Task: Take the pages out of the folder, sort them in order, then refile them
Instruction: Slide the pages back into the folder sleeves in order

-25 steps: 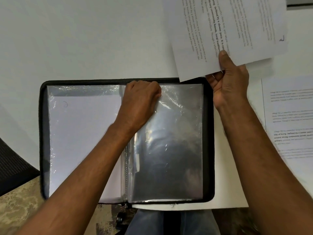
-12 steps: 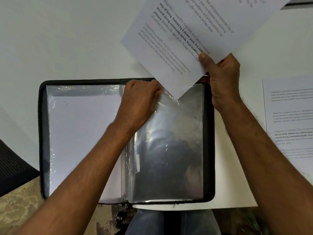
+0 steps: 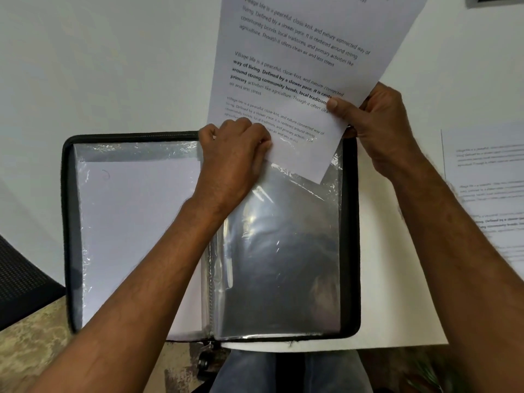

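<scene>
While my left hand (image 3: 235, 154) pinches the empty sleeve (image 3: 280, 251) open mid-frame, my right hand (image 3: 377, 123) grips a page (image 3: 297, 66) entering it; one filed in the folder (image 3: 66, 222), more pages (image 3: 487, 194) waiting at right on the worktop (image 3: 85, 66).

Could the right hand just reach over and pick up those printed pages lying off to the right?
Probably not right away: the right hand is pinching the printed page it is feeding into the sleeve. The loose pages lie close beside that arm with nothing between, so once it lets go the way looks free.
</scene>
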The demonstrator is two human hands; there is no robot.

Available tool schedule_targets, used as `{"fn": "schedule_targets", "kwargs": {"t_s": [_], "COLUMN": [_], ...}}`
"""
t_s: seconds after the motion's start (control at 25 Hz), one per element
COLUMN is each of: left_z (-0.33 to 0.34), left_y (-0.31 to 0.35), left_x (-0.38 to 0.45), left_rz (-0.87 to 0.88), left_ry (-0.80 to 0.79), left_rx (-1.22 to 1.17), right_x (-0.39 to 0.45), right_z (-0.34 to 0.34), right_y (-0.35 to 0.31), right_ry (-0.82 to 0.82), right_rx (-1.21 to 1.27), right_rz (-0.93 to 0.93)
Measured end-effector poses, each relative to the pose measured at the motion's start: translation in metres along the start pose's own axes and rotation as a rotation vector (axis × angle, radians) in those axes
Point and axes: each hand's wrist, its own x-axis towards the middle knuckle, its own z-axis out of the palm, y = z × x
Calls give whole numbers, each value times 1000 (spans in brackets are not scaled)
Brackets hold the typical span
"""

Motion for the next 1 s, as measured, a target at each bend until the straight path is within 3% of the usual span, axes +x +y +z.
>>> {"fn": "schedule_targets", "kwargs": {"t_s": [0.24, 0.56, 0.8, 1.0], "left_z": [-8, -30, -32, -28], "left_y": [-10, -49, -63, -62], "left_x": [7, 9, 7, 19], "left_rz": [-60, -169, -276, -445], "left_ry": [-74, -202, -118, -28], "left_rx": [-44, 118, 94, -143], "right_x": [13, 25, 32, 39], "right_z": [-16, -25, -25, -33], "right_y": [4, 4, 2, 0], "right_ry": [-131, -204, -253, -265], "right_rx": [-73, -136, -171, -229], "right_rz": [64, 49, 53, 55]}}
